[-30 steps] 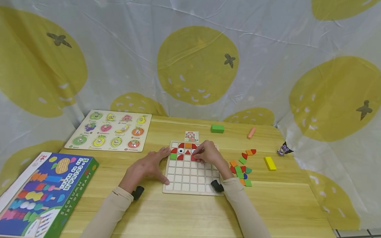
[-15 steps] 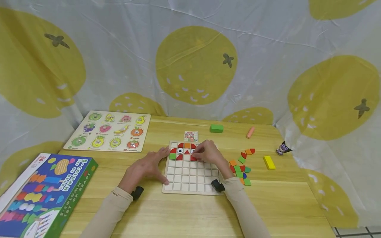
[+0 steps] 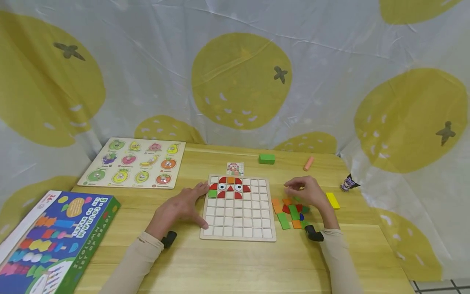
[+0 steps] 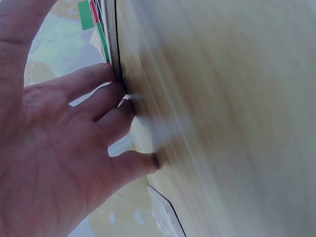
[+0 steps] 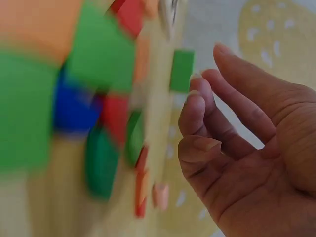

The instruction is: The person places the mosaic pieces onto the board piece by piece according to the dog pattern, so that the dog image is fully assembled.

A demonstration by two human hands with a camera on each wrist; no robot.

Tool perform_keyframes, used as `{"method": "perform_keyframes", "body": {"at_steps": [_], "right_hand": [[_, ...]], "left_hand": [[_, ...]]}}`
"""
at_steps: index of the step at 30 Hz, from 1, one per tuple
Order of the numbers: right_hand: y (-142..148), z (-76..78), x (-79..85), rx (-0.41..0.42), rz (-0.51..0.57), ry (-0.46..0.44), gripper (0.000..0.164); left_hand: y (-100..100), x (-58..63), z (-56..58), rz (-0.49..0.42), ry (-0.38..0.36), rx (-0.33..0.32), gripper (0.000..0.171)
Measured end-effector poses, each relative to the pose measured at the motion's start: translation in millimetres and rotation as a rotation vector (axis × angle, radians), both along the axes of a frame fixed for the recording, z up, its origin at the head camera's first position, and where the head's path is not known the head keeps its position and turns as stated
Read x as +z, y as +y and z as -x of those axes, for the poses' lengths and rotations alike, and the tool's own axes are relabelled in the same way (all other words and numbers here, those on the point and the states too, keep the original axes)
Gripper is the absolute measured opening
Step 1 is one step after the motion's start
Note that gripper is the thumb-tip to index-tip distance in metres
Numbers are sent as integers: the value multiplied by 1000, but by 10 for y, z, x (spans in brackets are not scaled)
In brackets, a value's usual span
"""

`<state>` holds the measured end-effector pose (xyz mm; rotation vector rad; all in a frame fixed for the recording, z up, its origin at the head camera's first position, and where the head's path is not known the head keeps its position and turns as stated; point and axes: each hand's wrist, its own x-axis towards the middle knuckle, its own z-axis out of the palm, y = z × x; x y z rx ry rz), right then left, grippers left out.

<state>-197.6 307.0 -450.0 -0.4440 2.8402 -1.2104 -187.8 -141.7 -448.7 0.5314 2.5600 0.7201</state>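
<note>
A wooden grid board [image 3: 235,221] lies mid-table. Its upper left rows carry red curved tiles, a red triangle [image 3: 230,188], an orange tile [image 3: 230,180], a green tile [image 3: 212,193] and two eye tiles [image 3: 238,187]. My left hand [image 3: 182,205] rests spread at the board's left edge, thumb by the lower corner; in the left wrist view its fingertips [image 4: 157,160] reach the table. My right hand [image 3: 307,190] hovers over loose coloured tiles [image 3: 293,212] right of the board. Its fingers are loosely bent, with nothing between thumb and fingertips in the right wrist view.
Above the board lies a small picture card [image 3: 235,168]. A fruit puzzle board [image 3: 136,162] and a bead-set box [image 3: 62,241] stand at left. A green block [image 3: 267,159], orange stick [image 3: 308,163], yellow block [image 3: 332,201] and small figure [image 3: 349,183] are at right.
My right hand has left the board and moved right, over the loose tiles. The second eye tile and red tiles beside it now show uncovered. My left hand has stayed put.
</note>
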Motion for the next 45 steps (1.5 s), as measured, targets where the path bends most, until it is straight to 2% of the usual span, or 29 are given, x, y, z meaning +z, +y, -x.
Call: {"method": "perform_keyframes", "body": {"at_steps": [4,9,16,28,38,45], "right_hand": [[258,-60,-50,-36,-18,-25,17],[403,-76,-101,-76,-31,-86,17],[437,-102,-132,-118,-55,-142,20],[398,-100,-113,-108,-106,-135,19],[419,-90,-127,-86,-47,-63,7],[380,-101,-115,-105,93,-140,15]], "left_hand": [[-21,19,-3,0,7,3,127],[-22,23,-4,-5,2,1,126],[5,4,-4,2,-1,-2,126],[8,7,-11,-2,0,3,126],[11,10,-3,2,-6,4,127],[13,14,-8,1,-13,7,127]]}}
